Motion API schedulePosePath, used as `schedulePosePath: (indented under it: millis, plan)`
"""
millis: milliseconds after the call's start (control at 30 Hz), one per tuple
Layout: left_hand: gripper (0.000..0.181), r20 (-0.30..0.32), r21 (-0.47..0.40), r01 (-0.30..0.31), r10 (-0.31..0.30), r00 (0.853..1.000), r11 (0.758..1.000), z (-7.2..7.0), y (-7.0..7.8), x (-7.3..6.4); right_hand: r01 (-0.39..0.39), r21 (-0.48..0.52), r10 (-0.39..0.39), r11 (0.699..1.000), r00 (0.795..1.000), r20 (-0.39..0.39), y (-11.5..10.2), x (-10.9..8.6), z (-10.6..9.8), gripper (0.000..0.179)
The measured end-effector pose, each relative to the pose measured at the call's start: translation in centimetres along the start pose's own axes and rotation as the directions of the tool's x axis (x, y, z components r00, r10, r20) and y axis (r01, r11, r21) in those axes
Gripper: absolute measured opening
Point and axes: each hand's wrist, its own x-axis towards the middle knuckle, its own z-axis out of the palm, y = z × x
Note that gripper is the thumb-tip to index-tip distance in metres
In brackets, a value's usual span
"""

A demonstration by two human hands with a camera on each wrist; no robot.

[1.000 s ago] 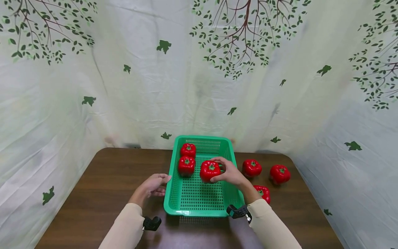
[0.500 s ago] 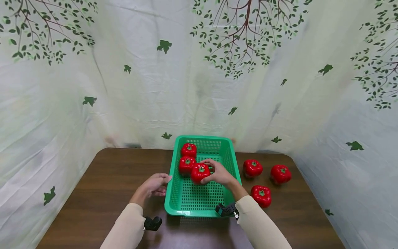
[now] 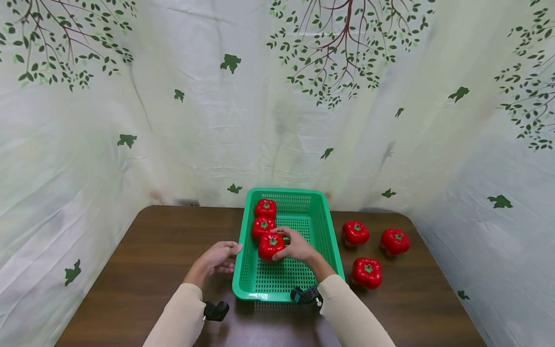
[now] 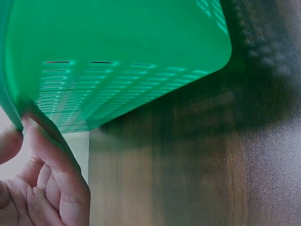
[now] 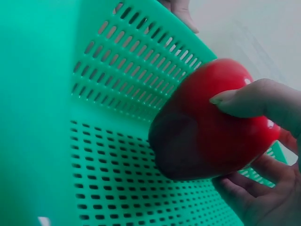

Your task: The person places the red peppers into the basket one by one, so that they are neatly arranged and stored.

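A red bell pepper [image 3: 271, 246] with a green stem is held by my right hand [image 3: 296, 245] inside the green basket [image 3: 331, 243]. In the right wrist view, the thumb lies on one side of this pepper [image 5: 207, 127] and the fingers on the other, over the slotted floor. Two more peppers stand in a column along the basket's left wall, the middle pepper [image 3: 262, 227] and the far pepper [image 3: 266, 208]. My left hand [image 3: 220, 258] pinches the basket's left rim; the left wrist view shows its thumb and forefinger [image 4: 49, 143] on either side of the edge.
On the brown table [image 3: 173, 236], right of the basket, lie three loose peppers: a near one [image 3: 366, 273], a back one [image 3: 355, 233] and a far-right one [image 3: 395, 242]. A white curtain [image 3: 195, 144] with leaf prints hangs behind the table.
My right hand has carried its pepper leftward and slightly nearer, to just in front of the middle pepper. The near loose pepper, earlier partly covered by the arm, is now fully visible. My left hand stays at the rim.
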Motion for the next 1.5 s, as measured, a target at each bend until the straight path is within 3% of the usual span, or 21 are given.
schedulePosePath:
  millis: [400,1000,1500]
  plan:
    - [0.033,0.01,-0.006,-0.003,0.003,1.0,1.0,-0.2,0.0,0.1,-0.051,-0.106,0.049,0.993,0.998,-0.027,-0.5,0.6,1.1,0.062]
    - [0.032,0.022,-0.005,-0.003,0.003,1.0,1.0,-0.2,0.0,0.1,-0.086,-0.276,0.083,0.957,0.996,-0.022,-0.9,0.8,2.4,0.06]
    - [0.033,0.023,-0.017,-0.004,0.004,1.0,1.0,-0.2,-0.1,0.1,-0.099,-0.273,0.103,0.957,0.995,0.001,-1.0,0.6,2.7,0.063]
